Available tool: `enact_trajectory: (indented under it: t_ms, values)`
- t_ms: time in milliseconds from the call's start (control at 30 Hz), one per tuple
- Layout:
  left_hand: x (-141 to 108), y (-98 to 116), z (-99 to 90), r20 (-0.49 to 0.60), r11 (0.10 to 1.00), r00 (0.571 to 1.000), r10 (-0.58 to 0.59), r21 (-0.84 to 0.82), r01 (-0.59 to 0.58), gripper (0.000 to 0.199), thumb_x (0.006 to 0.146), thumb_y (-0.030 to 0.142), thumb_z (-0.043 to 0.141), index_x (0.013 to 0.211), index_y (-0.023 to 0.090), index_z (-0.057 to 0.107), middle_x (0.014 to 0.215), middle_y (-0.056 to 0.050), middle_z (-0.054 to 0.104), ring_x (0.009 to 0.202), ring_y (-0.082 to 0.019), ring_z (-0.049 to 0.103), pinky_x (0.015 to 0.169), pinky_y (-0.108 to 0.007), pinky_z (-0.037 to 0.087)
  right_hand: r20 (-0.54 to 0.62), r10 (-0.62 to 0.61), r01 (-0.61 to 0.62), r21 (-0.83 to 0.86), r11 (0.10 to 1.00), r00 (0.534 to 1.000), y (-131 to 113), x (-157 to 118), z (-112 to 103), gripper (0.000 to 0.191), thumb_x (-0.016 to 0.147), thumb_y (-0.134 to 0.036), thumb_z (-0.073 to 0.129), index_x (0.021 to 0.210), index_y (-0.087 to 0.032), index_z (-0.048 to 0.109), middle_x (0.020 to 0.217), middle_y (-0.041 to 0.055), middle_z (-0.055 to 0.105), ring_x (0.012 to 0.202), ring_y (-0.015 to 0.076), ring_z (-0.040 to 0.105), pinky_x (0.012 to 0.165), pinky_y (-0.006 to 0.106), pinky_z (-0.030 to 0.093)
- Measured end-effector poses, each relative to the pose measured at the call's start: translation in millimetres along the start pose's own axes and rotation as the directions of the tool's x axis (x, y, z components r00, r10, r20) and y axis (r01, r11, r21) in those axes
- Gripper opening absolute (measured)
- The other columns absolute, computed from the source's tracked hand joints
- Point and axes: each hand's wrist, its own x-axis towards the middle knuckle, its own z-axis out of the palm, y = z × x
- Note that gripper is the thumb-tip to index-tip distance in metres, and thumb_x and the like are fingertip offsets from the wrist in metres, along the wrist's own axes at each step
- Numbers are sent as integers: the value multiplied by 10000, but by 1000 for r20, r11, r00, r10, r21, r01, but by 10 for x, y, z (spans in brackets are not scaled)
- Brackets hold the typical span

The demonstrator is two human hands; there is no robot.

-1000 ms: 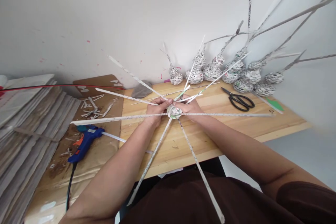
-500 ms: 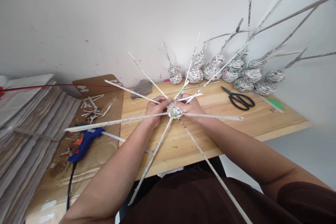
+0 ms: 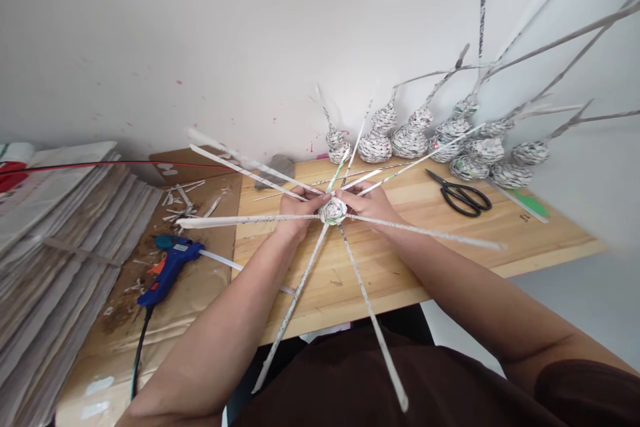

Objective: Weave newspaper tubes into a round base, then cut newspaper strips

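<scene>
"What have you got there?"

"A small woven paper piece (image 3: 333, 212), rounded, over the middle of the tabletop (image 3: 540, 240), right in front of me."

"And how are you gripping it?"

"With both sides at once. My left fingers (image 3: 315, 203) pinch its far rim from the left, and my right fingers (image 3: 351, 200) do the same from the right, the 2 thumbs nearly meeting. What the fingertips underneath are doing, I can't tell."

"What are those spokes?"

"Paper strips (image 3: 299, 296), fanning out from it all around. 2 of them point back toward me, across my dark clothes."

"What else is near you?"

"To my right, black scissors (image 3: 465, 198) lie on the tabletop, tips toward the wall. Behind them, woven gourd shapes (image 3: 410, 139) line the wall, long stems sticking up or sideways. To my left, a blue glue gun (image 3: 173, 267) rests on brown cardboard (image 3: 200, 293), beside paper scraps (image 3: 184, 199). Farther left is a stack of newspapers (image 3: 65, 227)."
</scene>
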Motion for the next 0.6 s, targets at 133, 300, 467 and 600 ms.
enact_trajectory:
  t_ms: [133, 300, 467, 600]
  values:
    - [-20, 16, -1, 105, 997, 992, -74, 7, 73, 430, 441, 295, 924, 800, 131, 755, 616, -26, 675, 528, -137, 572, 542, -282, 450, 7, -52, 52, -8, 999, 999, -16, -15, 9, 403, 676, -522, 777, 629, -187, 557, 554, -21, 577, 514, 122, 516, 479, 250, 396]
    - [-17, -17, -9, 73, 994, 994, -77, 84, 71, 283, 454, 287, 910, 560, 143, 690, 527, -17, 613, 474, -111, 500, 482, -265, 379, -23, -119, 120, 99, 988, 993, -57, -20, 40, 363, 656, -482, 801, 662, -195, 579, 609, -19, 593, 541, 120, 516, 497, 257, 415]
    - [20, -45, -12, 29, 992, 994, -110, 68, 108, 296, 477, 321, 893, 585, 140, 685, 553, -19, 636, 480, -107, 516, 478, -246, 380, -94, -131, 139, 86, 987, 987, -160, -44, 30, 429, 670, -521, 775, 918, -176, 717, 811, 43, 681, 648, 151, 581, 528, 271, 449]
    - [45, -17, -2, -16, 995, 996, -92, -51, 91, 389, 445, 346, 908, 698, 132, 705, 653, -31, 689, 549, -132, 591, 528, -257, 443, -107, -158, 166, 70, 984, 982, -170, -32, -20, 483, 780, -609, 655, 1023, -195, 713, 921, 57, 674, 650, 137, 589, 472, 240, 424]
